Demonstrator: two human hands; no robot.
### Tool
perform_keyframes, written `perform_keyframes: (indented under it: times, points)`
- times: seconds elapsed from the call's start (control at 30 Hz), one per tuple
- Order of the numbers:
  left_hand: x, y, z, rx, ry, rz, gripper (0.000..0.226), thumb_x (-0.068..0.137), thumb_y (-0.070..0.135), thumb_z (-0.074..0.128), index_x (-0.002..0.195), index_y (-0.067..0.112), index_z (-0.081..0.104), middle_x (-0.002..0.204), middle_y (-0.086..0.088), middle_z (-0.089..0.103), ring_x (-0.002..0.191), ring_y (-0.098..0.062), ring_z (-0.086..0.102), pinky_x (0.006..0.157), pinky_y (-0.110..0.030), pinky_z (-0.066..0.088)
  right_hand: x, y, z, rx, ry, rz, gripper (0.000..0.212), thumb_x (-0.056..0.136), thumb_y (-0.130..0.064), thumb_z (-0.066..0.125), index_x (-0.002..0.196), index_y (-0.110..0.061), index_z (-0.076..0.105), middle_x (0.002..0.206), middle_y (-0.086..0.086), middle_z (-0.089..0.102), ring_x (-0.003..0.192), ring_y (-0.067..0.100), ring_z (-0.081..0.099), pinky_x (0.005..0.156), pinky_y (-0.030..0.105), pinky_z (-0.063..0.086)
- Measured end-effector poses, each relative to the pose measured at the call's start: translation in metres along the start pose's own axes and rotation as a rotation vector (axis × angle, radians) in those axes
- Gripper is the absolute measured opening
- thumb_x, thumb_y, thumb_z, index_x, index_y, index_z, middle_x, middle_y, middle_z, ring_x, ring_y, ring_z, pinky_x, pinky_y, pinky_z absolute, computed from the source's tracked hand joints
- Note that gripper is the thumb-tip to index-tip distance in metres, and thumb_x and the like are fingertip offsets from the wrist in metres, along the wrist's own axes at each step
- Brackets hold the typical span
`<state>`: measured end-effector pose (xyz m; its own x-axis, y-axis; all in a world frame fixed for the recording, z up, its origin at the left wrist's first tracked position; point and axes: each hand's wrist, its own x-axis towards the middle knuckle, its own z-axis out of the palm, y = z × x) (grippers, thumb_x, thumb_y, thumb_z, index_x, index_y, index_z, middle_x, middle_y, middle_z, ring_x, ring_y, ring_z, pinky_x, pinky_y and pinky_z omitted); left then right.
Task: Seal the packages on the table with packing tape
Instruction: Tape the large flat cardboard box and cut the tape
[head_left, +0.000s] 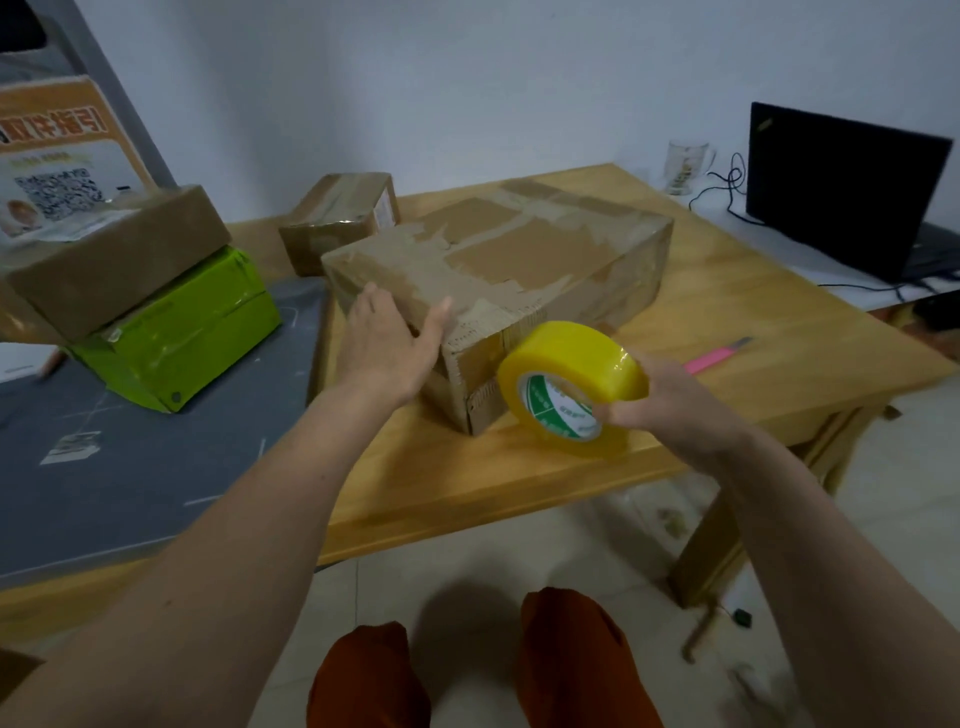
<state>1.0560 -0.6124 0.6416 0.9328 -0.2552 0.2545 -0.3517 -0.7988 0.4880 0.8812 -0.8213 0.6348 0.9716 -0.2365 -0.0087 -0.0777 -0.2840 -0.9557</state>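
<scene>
1. The right hand (670, 397) has a tight grip on the yellow tape roll (571, 387), fingers curled round its rim, right beside the near end of the big box (493, 291).
2. The left hand (395, 343) lies flat and relaxed against the near side of the big box, holding nothing.
3. The big box sits on the wooden surface (727, 312). A small box (340, 218) sits behind it. A brown box (119, 254) rests on a green package (182, 332) to the left.
4. I think the tape could stick crooked or wrinkle if the box slides, since only a flat hand steadies it.
5. The roll's green label is too small to read. A poster (57, 156) at far left shows big signs and a square code, too blurry to read.
6. A pink cutter (717, 356) lies well apart on the right.
</scene>
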Motion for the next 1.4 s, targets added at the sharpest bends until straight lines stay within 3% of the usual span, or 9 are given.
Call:
perform_keyframes:
  times: [0.17,0.27,0.4,0.6,0.73,0.87,1.17,1.3,1.4]
  points:
    - [0.029,-0.006,-0.014,-0.039,0.217,0.08,0.056,0.093,0.063,0.038,0.08,0.013,0.059,0.081,-0.002,0.058,0.09,-0.028,0.057,0.068,-0.037,0.041,0.003,0.013,0.001,0.074,0.125,-0.035,0.037,0.076,0.006,0.074,0.111,0.001,0.061,0.103,0.025,0.068,0.096,0.04,0.066,0.084,0.061,0.052]
    - [0.06,-0.018,-0.018,-0.133,0.237,-0.047,0.046,0.092,0.053,0.054,0.12,0.017,0.06,0.127,-0.009,0.054,0.126,-0.031,0.044,0.096,-0.042,0.038,0.007,0.012,0.004,0.089,0.132,-0.047,0.037,0.078,0.003,0.074,0.112,-0.001,0.06,0.104,0.022,0.068,0.095,0.035,0.068,0.084,0.06,0.053]
    - [0.095,-0.038,-0.017,-0.365,0.088,-0.249,0.085,0.087,0.053,0.064,0.155,0.022,0.023,0.16,-0.009,0.022,0.145,-0.03,0.024,0.117,-0.046,0.025,0.018,0.014,-0.001,0.124,0.116,-0.028,0.04,0.079,0.005,0.071,0.116,-0.003,0.059,0.106,0.021,0.068,0.097,0.033,0.068,0.087,0.057,0.054]
    - [0.146,-0.058,-0.014,-0.591,-0.004,-0.347,0.098,0.08,0.051,0.073,0.156,0.02,0.019,0.156,-0.006,0.034,0.138,-0.028,0.038,0.11,-0.047,0.038,0.04,0.021,-0.014,0.124,0.241,-0.032,0.038,0.073,0.015,0.07,0.098,-0.014,0.064,0.082,0.0,0.07,0.077,0.015,0.069,0.065,0.027,0.055]
    - [0.167,-0.064,-0.009,-0.737,-0.058,-0.345,0.078,0.083,0.048,0.072,0.146,0.022,0.036,0.129,0.004,0.051,0.097,-0.014,0.055,0.074,-0.029,0.048,0.054,0.031,-0.016,0.124,0.426,0.013,0.043,0.073,0.015,0.068,0.095,-0.021,0.059,0.077,-0.007,0.064,0.067,0.004,0.062,0.054,0.02,0.048]
    - [0.176,-0.069,0.009,-0.822,-0.184,-0.402,0.079,0.079,0.057,0.07,0.144,0.024,0.041,0.14,0.001,0.049,0.125,-0.021,0.047,0.104,-0.049,0.038,0.072,0.035,-0.008,0.151,0.676,0.066,0.052,0.075,0.003,0.076,0.109,-0.026,0.048,0.097,-0.012,0.054,0.082,0.002,0.057,0.05,0.011,0.045]
    - [0.166,-0.074,0.025,-1.016,-0.154,-0.482,0.058,0.079,0.063,0.06,0.128,0.034,0.051,0.122,0.002,0.059,0.111,-0.026,0.056,0.084,-0.043,0.049,0.088,0.042,0.005,0.337,0.977,0.08,0.028,0.08,-0.006,0.074,0.103,-0.018,0.064,0.082,-0.007,0.066,0.066,-0.003,0.061,0.052,0.008,0.044]
    - [0.148,-0.076,0.021,-1.023,-0.129,-0.546,0.056,0.083,0.065,0.049,0.129,0.034,0.054,0.124,0.0,0.06,0.114,-0.03,0.056,0.087,-0.047,0.048,0.09,0.027,-0.005,0.35,1.011,0.002,0.025,0.085,-0.003,0.067,0.09,-0.025,0.056,0.081,-0.002,0.06,0.067,0.006,0.057,0.058,0.024,0.046]
    - [0.127,-0.072,0.018,-1.084,-0.156,-0.621,0.056,0.086,0.064,0.044,0.132,0.034,0.054,0.129,-0.003,0.059,0.115,-0.034,0.055,0.088,-0.05,0.049,0.092,-0.003,-0.022,0.275,1.012,-0.096,0.031,0.08,-0.001,0.066,0.089,-0.027,0.051,0.08,-0.005,0.055,0.06,-0.004,0.055,0.05,0.015,0.044]
